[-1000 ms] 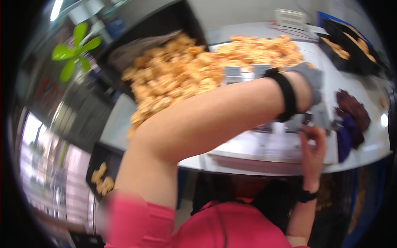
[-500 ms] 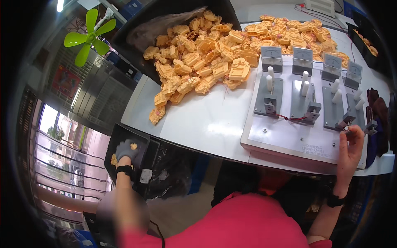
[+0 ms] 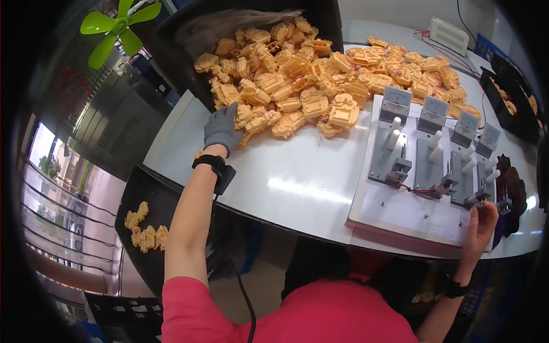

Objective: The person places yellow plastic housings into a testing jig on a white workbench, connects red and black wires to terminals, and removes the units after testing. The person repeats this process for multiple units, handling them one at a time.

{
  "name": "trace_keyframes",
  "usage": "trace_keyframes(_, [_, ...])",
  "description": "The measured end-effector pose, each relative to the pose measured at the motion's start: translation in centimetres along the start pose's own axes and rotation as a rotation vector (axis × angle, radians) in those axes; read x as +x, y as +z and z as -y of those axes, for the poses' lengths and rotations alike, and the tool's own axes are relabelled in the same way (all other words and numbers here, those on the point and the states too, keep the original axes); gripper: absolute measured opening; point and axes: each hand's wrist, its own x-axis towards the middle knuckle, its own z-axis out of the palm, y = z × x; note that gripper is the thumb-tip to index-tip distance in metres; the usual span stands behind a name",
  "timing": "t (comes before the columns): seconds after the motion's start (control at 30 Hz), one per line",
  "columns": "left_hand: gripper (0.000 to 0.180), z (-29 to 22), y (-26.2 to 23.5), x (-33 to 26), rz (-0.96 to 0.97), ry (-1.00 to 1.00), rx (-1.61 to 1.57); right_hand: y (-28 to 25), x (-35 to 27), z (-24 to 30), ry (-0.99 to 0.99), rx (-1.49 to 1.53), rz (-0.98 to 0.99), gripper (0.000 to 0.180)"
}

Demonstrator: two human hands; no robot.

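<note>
On the white desk [image 3: 286, 188], left hand [image 3: 222, 128] in a grey glove sits at the near edge of the heap of orange plastic parts [image 3: 297, 86], fingers curled down onto the closest pieces; can't tell whether it has actually gripped one. A black strap [image 3: 213, 164] with a small box is on that wrist, and a black cable [image 3: 246, 303] hangs from it down past the desk edge. The heap spills out of a black bin [image 3: 189, 34] at the far left and runs right across the back of the desk, touching the far edge of the white board [image 3: 400, 211]. That board lies flat on the right side of the desk and carries four grey fixtures [image 3: 392, 154] side by side, each with a small meter at the back, a white peg in the middle and a clamp at the front; thin red wires run between the clamps. Right hand [image 3: 480, 223] is bare, at the near right corner of the board, fingers pinched narrow around the front clamp of the rightmost fixture; too small to see exactly what it holds. A dark watch [image 3: 454, 288] is on that wrist. Left of the desk and lower, a black tray [image 3: 143, 228] holds a few of the same orange parts [image 3: 146, 231]. A green fan [image 3: 117, 26] sits top left, well apart from both hands. Another black bin [image 3: 512, 97] with orange parts is at the far right edge.
</note>
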Motion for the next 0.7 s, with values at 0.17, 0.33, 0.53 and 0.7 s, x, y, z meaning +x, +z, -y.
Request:
trace_keyframes(0.17, [0.062, 1.4, 1.5, 1.6, -0.04, -0.123, -0.305, 0.4, 0.0, 0.4, 0.013, -0.004, -0.004, 0.03])
trace_keyframes(0.33, [0.046, 2.6, 2.3, 1.1, -0.23, -0.11, -0.712, 0.7, -0.1, 0.9, 0.026, -0.046, -0.033, 0.032])
trace_keyframes(0.53, [0.05, -4.4, -5.0, -4.9, 0.125, -0.289, -1.955, 0.7, -0.3, 1.2, -0.003, -0.066, -0.055, 0.034])
trace_keyframes(0.7, [0.054, -9.9, -8.2, -12.0, 0.678, -0.163, -2.218, 1.2, -0.1, 2.3, -0.148, -0.271, -0.128, 0.039])
